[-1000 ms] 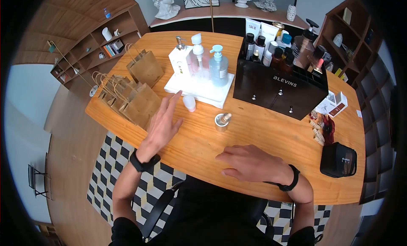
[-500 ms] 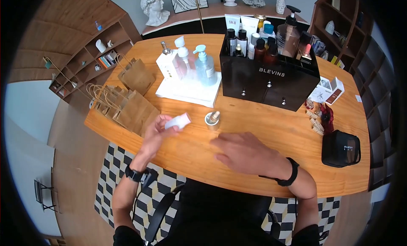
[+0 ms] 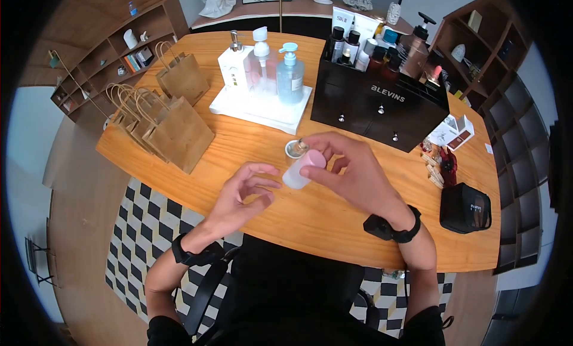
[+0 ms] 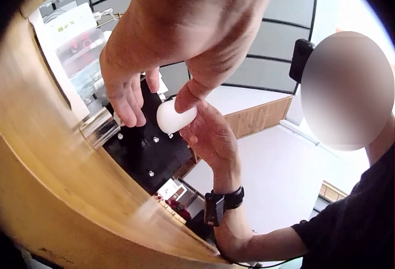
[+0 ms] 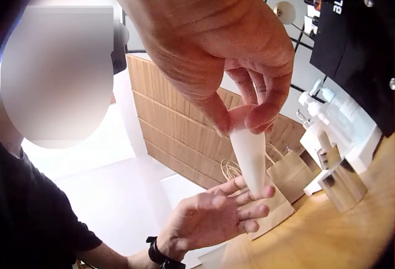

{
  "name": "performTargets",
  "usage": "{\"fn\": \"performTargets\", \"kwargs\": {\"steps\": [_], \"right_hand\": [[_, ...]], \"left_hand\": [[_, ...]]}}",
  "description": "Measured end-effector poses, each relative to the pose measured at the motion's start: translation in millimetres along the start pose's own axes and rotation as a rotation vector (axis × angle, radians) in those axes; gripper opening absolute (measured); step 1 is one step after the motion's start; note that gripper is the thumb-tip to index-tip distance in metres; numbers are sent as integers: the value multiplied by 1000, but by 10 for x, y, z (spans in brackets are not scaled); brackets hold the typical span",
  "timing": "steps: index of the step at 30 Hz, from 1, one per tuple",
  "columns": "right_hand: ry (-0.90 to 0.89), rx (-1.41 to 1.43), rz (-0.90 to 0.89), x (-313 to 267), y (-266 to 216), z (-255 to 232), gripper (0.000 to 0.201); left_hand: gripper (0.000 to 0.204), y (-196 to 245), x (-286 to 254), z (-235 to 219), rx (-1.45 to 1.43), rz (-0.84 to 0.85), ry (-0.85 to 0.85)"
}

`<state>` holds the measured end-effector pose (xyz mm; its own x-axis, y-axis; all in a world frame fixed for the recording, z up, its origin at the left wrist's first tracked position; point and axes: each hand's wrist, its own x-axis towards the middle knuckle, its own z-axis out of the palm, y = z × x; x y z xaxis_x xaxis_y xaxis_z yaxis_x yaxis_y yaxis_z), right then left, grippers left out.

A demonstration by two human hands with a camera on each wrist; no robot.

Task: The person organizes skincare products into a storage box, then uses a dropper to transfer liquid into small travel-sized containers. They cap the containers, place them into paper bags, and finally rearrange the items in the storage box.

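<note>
My right hand (image 3: 361,176) pinches a small white tube (image 3: 295,178) by its pink cap (image 3: 316,159), thumb on one side and fingers on the other. In the right wrist view the white tube (image 5: 249,155) hangs cap up, its body narrowing downward. My left hand (image 3: 242,198) is just left of the tube, fingers loosely bent and spread, with nothing gripped. The lower end of the tube overlaps the left fingertips (image 5: 266,192) in the right wrist view. Behind the tube, a shiny metallic dropper bottle (image 5: 343,187) stands on the table.
A white tray (image 3: 250,111) with pump bottles stands at the back. Right of it is a black drawer organizer (image 3: 358,98) full of cosmetics. Brown paper bags (image 3: 182,134) stand on the left. A black pouch (image 3: 465,207) and a small white box (image 3: 459,133) are at the right.
The left hand first reached for the standing tube, then lifted it. Now the right hand has come forward and holds the tube by its cap, and the left hand has let go.
</note>
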<state>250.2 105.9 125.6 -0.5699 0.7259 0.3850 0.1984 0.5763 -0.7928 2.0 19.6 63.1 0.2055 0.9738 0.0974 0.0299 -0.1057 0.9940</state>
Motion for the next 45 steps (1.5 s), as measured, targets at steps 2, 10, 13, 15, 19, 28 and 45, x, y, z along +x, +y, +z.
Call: {"fn": "performTargets", "kwargs": {"steps": [2,10,13,15,19,28,45], "right_hand": [[29,-17,31,14,-55,-75,40],[-87,-143,49,20,24,-181,39],[-39,-177,64,27,44,-173,36],[-50,-110,78,20,69,-172,37],[-86,-7,111,27,112,-150,37],[-120,53,109,6,77,-64,32],[-10,-449,-29,16,13,316,31]], "left_hand": [[50,-6,-24,-40,16,16,2],[45,7,15,118,117,29,-101],[48,-47,46,156,144,21,-106],[49,-30,76,189,157,12,-107],[50,11,182,262,187,29,-113],[42,7,393,331,108,-31,-102],[36,27,215,171,555,191,71]]}}
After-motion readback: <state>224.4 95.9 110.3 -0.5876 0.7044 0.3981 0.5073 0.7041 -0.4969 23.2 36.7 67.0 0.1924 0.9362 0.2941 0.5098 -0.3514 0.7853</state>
